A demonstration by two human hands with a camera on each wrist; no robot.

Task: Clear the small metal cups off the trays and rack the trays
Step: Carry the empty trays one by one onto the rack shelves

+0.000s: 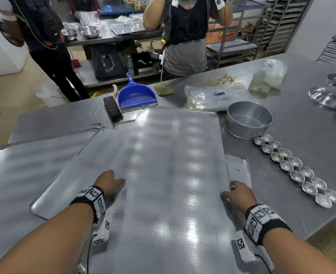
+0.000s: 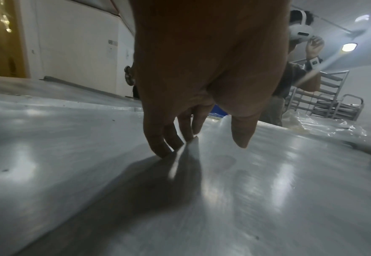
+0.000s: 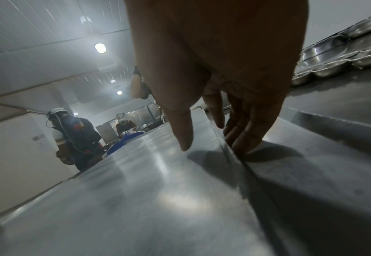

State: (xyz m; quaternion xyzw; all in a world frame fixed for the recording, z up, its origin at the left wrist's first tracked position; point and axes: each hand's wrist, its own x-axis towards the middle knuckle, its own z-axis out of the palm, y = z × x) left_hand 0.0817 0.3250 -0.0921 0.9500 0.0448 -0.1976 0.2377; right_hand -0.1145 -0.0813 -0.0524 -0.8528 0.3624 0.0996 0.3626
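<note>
A large bare metal tray (image 1: 175,165) lies lengthwise in front of me, on top of two other trays (image 1: 80,165) (image 1: 238,169) that stick out from under it at left and right. My left hand (image 1: 111,182) is at its left edge: the fingertips (image 2: 164,149) touch down beside the rim and the thumb (image 2: 243,135) hovers over the tray. My right hand (image 1: 236,192) straddles the right edge the same way, fingers (image 3: 243,138) outside the rim and thumb (image 3: 184,136) just above the surface. Several small metal cups (image 1: 297,169) stand in two rows on the table at right.
A round pan (image 1: 248,119) stands beyond the cups, with steel bowls (image 1: 329,96) at far right. A blue dustpan (image 1: 136,95), a brush (image 1: 112,108) and plastic bags (image 1: 212,97) lie past the tray. Two people stand across the table. A tray rack (image 1: 279,26) is at back right.
</note>
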